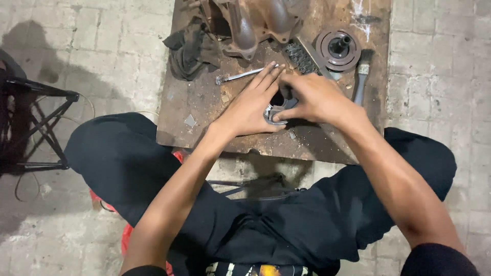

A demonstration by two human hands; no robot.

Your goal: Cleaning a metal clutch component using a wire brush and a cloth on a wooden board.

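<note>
Rusty metal worktable [204,110] on a brick floor: left hand [248,105] and right hand [314,97] clasp a small round metal part [276,110], steadying it. Wrench [240,75], wire brush [302,56] and rag [192,48] lie within reach.

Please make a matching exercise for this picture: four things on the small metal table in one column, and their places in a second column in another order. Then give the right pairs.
Things:
1. dark rag
2. round pulley-like part
3. wrench
4. small ring-shaped metal part

Places:
A. between the left hand and the right hand
B. far left part of the table
C. far right part of the table, beside a brush
D. just beyond the left fingertips, lying flat

Pairs: 1-B, 2-C, 3-D, 4-A
</note>
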